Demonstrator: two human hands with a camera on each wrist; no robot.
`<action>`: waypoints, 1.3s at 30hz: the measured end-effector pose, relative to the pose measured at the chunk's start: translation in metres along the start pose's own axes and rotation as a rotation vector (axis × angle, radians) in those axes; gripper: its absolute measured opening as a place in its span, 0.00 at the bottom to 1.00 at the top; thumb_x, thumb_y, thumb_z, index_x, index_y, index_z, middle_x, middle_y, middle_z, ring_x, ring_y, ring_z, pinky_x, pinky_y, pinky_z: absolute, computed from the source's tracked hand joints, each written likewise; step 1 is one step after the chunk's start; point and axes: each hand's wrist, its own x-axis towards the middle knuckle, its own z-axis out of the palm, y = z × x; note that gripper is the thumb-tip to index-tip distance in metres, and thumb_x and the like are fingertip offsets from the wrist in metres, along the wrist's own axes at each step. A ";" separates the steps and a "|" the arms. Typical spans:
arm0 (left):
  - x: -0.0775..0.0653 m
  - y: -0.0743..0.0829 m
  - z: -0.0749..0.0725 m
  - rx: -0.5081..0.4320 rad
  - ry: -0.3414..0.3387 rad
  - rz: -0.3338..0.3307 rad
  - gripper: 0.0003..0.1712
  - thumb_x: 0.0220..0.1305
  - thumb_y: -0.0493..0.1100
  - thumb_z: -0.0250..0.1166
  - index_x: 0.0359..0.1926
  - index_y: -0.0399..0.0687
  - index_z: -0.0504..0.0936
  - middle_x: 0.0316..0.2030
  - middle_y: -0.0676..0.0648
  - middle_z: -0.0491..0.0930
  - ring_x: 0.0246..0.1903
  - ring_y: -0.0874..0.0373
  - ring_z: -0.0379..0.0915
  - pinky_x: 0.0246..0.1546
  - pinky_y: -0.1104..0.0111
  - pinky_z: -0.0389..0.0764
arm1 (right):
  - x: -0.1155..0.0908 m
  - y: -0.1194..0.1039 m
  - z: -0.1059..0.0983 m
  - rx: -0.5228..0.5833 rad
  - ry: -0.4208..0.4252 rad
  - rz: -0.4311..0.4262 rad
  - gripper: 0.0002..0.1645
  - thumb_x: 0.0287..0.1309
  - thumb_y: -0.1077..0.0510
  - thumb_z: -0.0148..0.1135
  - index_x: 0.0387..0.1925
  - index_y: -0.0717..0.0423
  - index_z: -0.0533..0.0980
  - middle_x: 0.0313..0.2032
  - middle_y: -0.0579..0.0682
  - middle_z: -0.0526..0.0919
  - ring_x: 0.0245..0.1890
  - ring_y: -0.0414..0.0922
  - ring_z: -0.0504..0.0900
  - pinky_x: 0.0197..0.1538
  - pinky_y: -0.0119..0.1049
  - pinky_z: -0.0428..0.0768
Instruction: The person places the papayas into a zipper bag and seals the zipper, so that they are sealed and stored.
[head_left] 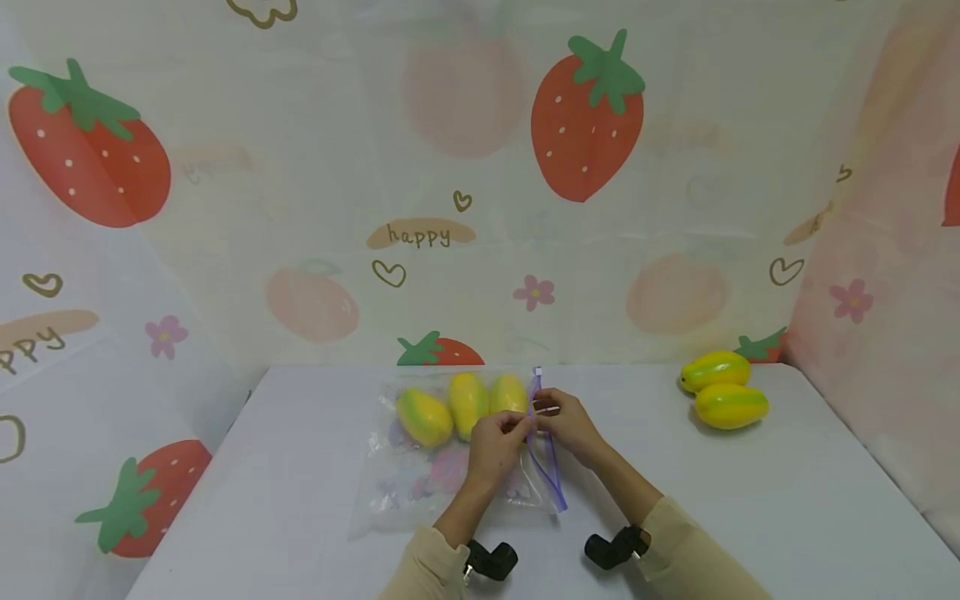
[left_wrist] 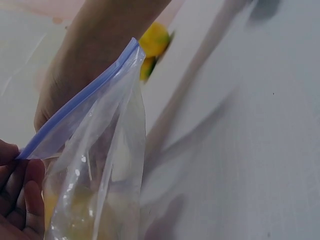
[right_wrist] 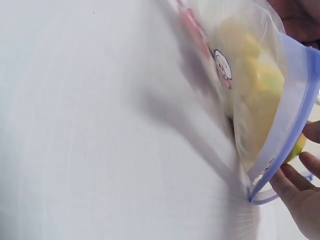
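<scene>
A clear zip bag [head_left: 405, 508] with a purple zip strip [head_left: 555, 479] lies on the white table, its mouth parted toward the right. Inside it are several yellow-green mangoes [head_left: 423, 417]. My left hand [head_left: 495, 454] pinches one lip of the mouth between thumb and finger, seen also in the left wrist view by the strip [left_wrist: 75, 107]. My right hand [head_left: 576, 429] grips the other lip near the far end. In the right wrist view its fingers [right_wrist: 285, 187] touch the strip, and part of a mango [right_wrist: 298, 148] shows beyond; whether they touch it I cannot tell.
Two more mangoes [head_left: 731, 406] lie together at the back right of the table [head_left: 660, 467]. A printed strawberry curtain [head_left: 465, 292] hangs behind the far edge and along both sides. Black devices [head_left: 491, 561] are strapped at both wrists.
</scene>
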 end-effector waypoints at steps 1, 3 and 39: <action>0.000 0.000 0.000 -0.001 0.000 -0.002 0.12 0.63 0.43 0.66 0.34 0.36 0.87 0.28 0.42 0.86 0.25 0.67 0.75 0.29 0.77 0.76 | 0.000 0.000 0.000 0.001 -0.007 -0.005 0.27 0.53 0.64 0.64 0.56 0.69 0.72 0.52 0.67 0.79 0.50 0.60 0.81 0.49 0.42 0.82; 0.000 0.000 -0.001 -0.001 -0.002 -0.010 0.12 0.63 0.43 0.66 0.34 0.37 0.87 0.28 0.42 0.86 0.25 0.66 0.75 0.29 0.76 0.76 | 0.000 0.000 0.000 0.005 -0.028 -0.009 0.26 0.55 0.65 0.62 0.56 0.70 0.72 0.52 0.68 0.79 0.50 0.59 0.82 0.47 0.40 0.82; 0.001 -0.006 -0.002 0.034 -0.018 -0.071 0.11 0.64 0.44 0.65 0.35 0.40 0.88 0.28 0.45 0.86 0.27 0.63 0.73 0.33 0.75 0.76 | 0.000 -0.014 -0.053 -0.231 -0.065 -0.040 0.26 0.59 0.59 0.65 0.56 0.68 0.73 0.51 0.67 0.80 0.48 0.57 0.82 0.44 0.41 0.83</action>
